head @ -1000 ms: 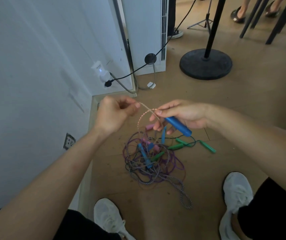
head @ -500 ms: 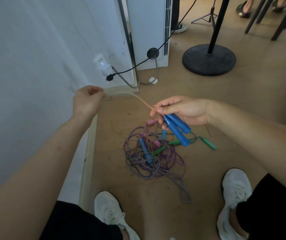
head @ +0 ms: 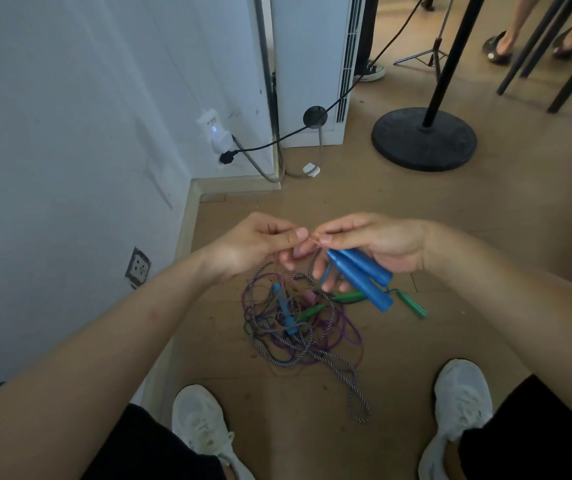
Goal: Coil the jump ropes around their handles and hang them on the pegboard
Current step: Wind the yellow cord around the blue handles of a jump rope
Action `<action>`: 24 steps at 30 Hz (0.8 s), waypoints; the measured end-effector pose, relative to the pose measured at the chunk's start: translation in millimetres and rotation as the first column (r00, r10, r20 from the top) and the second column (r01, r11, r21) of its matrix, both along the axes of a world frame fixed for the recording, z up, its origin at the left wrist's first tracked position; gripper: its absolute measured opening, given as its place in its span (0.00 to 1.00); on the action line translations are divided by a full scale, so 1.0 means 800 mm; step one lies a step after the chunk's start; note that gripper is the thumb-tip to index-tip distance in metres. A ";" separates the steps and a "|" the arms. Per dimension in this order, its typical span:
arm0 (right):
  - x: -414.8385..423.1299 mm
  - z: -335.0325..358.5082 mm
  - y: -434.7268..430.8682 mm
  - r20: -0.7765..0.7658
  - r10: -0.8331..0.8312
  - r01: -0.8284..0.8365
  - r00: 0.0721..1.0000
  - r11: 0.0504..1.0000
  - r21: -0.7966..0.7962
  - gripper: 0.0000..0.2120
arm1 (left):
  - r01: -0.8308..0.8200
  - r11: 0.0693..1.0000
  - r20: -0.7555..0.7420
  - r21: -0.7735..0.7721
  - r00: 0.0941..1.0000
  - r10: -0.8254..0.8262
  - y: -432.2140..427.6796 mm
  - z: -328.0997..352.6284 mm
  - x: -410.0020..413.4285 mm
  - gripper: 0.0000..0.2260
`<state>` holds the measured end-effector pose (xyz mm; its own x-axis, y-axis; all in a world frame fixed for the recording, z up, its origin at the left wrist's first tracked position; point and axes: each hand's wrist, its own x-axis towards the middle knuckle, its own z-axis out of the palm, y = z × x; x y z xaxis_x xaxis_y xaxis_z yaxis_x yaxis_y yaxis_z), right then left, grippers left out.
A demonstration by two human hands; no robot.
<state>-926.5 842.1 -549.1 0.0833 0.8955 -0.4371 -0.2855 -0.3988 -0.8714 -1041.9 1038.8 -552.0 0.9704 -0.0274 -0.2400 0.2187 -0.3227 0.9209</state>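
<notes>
Head view: a tangled heap of jump ropes [head: 298, 327] lies on the wood floor [head: 485, 220] between white shoes [head: 201, 420], with the wall [head: 69, 133] just to the left. A black stand base [head: 423, 138] sits well beyond. Both hands hover over the heap, hiding its far edge. The right hand [head: 378, 242] grips two blue handles [head: 360, 280]. The left hand [head: 256, 244] pinches a thin cord [head: 315, 259] at the right fingertips.

Left hand [head: 256, 244] and right hand [head: 371, 242] meet fingertip to fingertip, thumbs apparently pinching, remaining fingers curled.
</notes>
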 end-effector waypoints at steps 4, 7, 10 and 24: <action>0.000 -0.002 -0.006 0.037 0.012 -0.010 0.999 0.999 -0.041 0.14 | -0.084 0.996 0.054 0.025 0.995 0.083 0.008 0.004 0.003 0.05; 0.001 -0.007 -0.010 0.066 0.013 -0.009 0.998 0.998 -0.054 0.16 | -0.114 0.993 0.055 0.000 0.992 0.114 0.019 0.006 0.005 0.07; -0.001 -0.011 -0.013 0.061 -0.021 0.024 0.998 0.998 -0.052 0.15 | -0.136 0.991 0.065 0.022 0.989 0.134 0.030 0.010 0.003 0.08; -0.016 -0.012 -0.004 0.092 -0.084 0.086 0.992 0.996 -0.015 0.23 | -0.306 0.947 0.238 0.092 0.931 0.277 0.034 0.014 0.007 0.09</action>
